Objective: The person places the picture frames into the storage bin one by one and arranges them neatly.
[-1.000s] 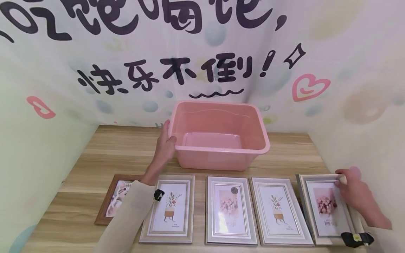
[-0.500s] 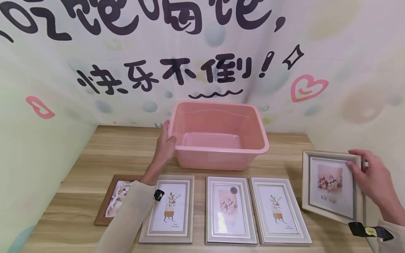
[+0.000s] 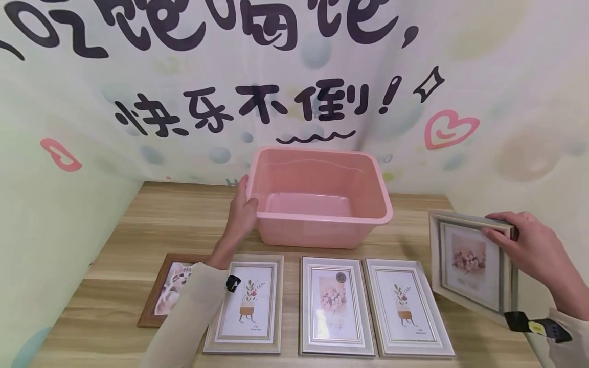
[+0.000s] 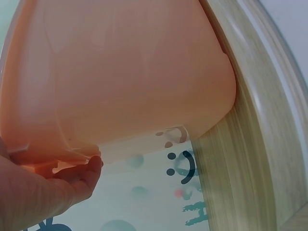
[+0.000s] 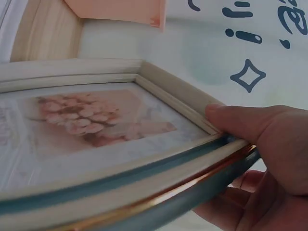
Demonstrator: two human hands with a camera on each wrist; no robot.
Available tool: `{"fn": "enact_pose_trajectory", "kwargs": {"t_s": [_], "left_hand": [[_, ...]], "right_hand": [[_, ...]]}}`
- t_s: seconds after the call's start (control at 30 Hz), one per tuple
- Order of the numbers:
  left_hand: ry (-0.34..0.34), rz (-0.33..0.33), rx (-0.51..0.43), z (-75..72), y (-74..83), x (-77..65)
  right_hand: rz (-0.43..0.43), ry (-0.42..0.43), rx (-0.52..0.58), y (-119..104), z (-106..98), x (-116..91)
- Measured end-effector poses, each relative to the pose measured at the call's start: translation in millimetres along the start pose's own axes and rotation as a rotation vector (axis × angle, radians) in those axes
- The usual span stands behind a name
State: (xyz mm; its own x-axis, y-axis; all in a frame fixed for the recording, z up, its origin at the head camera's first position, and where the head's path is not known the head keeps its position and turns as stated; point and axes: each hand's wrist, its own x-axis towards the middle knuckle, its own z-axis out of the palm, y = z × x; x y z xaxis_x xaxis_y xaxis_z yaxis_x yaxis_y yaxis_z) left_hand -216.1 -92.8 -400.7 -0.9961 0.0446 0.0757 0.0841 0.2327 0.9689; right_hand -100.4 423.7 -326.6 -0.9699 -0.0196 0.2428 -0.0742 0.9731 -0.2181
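At the left end of a pink plastic tub (image 3: 317,232), my left hand (image 3: 242,214) grips the rim. The left wrist view has that hand's fingers (image 4: 91,175) curled under the tub's lip. My right hand (image 3: 536,245) holds a cream picture frame (image 3: 469,258) with a pink flower print, thumb on the front at its upper right corner. That frame is tilted and lifted off the table on the right side. Its edge shows several layers in the right wrist view; I cannot tell whether a second frame lies behind it.
On the wooden table (image 3: 193,204) lie a brown frame (image 3: 169,289) with a cat picture, partly behind my left sleeve, a plant-print frame (image 3: 248,301), a flower-print frame (image 3: 336,301) and another plant-print frame (image 3: 407,306). A printed wall sheet (image 3: 184,153) stands behind the tub.
My right hand has raised the flower-print frame from the right end of the row and tilted it, lately turning it and shifting slightly left. My left hand stays on the tub.
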Motion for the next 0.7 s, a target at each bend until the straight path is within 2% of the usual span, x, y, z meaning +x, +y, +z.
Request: {"fn": "enact_pose_trajectory", "kwargs": {"t_s": [0.1,0.3,0.4,0.53,0.63,0.7], "left_hand": [[0.003,-0.003,0.007,0.2,0.4,0.2],[0.01,0.001,0.011,0.6,1.5,0.0],[0.007,0.006,0.005,0.4,0.7,0.3],[0.008,0.014,0.0,0.0,0.2,0.9],[0.014,0.018,0.005,0.0,-0.6,2.0],[0.016,0.02,0.011,0.2,-0.5,2.3]], "right_hand": [[-0.001,0.012,-0.002,-4.1,-5.7,2.3],[0.084,-0.077,0.056,-13.3,-22.0,7.6],[0.09,-0.073,0.077,-21.0,-27.0,11.6],[0.022,0.033,0.079,-34.8,-32.1,16.8],[-0.027,0.17,0.096,-47.9,-35.9,19.1],[-0.031,0.27,0.135,-57.6,-38.2,20.9]]}}
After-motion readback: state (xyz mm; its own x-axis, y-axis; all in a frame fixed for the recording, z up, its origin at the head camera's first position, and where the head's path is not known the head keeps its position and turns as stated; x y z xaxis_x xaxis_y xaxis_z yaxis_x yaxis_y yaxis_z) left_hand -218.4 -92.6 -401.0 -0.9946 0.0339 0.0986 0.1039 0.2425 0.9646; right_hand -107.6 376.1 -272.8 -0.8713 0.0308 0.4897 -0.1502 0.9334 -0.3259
